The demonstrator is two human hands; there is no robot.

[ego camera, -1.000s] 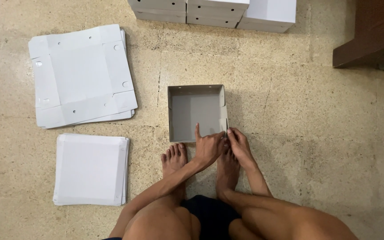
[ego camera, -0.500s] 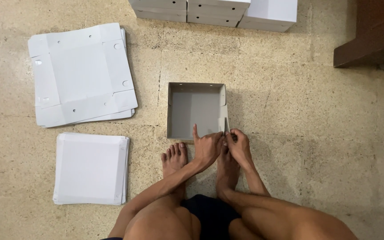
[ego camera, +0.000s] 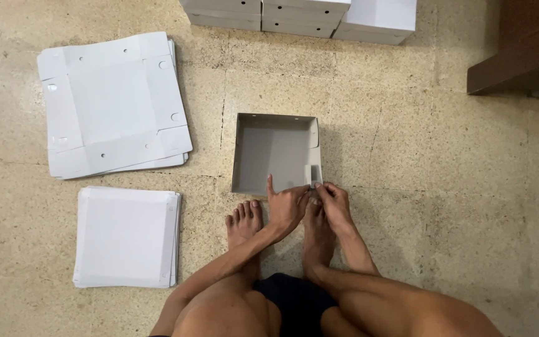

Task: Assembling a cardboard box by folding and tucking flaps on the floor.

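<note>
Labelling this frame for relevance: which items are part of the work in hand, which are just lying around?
In hand:
- open grey square cardboard box on the floor
- left hand and right hand, both at its near right corner

Lying about:
- stack of flat white die-cut cardboard blanks
- stack of plain white square sheets
- row of closed white boxes
- dark wooden furniture

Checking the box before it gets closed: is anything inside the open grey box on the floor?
The open grey box shows only its bare bottom. At its near right corner a small flap stands under both hands, left hand and right hand; that corner is covered.
</note>
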